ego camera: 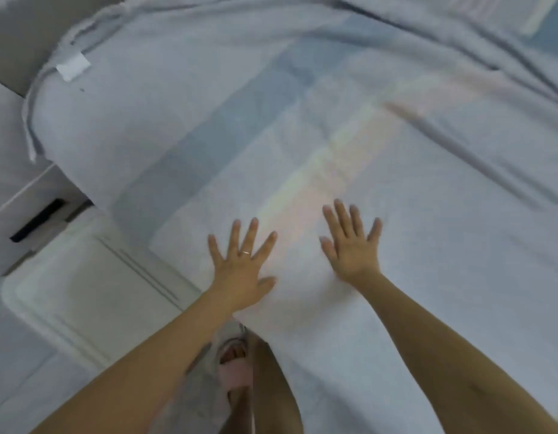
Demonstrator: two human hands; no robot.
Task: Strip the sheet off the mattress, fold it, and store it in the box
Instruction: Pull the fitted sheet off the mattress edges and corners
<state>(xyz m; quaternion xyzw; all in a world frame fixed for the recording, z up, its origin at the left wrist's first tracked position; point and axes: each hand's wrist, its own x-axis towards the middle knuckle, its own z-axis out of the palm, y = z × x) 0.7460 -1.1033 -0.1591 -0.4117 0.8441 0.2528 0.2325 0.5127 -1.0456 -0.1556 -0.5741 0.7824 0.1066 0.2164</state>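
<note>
**Both hands flat on the sheet, nothing gripped**

Obs. 1: Your left hand [241, 270] and your right hand [352, 249] lie palm-down on the sheet [302, 126]. The fingers are straight and spread, and neither hand grips anything. The hands sit side by side, apart, with a strip of cloth between them. A ring [245, 252] shows on one left finger.

Obs. 2: The sheet is pale blue with faint darker checks. A pale pink-yellow band runs away from the gap between your hands. The cloth spreads ahead of both hands and far to the right of your right hand, with long creases at the far right. What it lies on is hidden beneath it.

Obs. 3: Well ahead and to the left of your left hand, the gathered hem [31, 120] curves round a corner. A white tag [72, 67] sits at that hem.

Obs. 4: Left of your left forearm, lower down, is a white box [67, 296] with rounded corners, just beside the sheet's edge. You cannot tell whether its lid is on.

Obs. 5: Further left of the box is a drawer front with a dark handle slot [36, 220].

Obs. 6: Between your forearms a sandalled foot [235, 355] shows, blurred.
</note>
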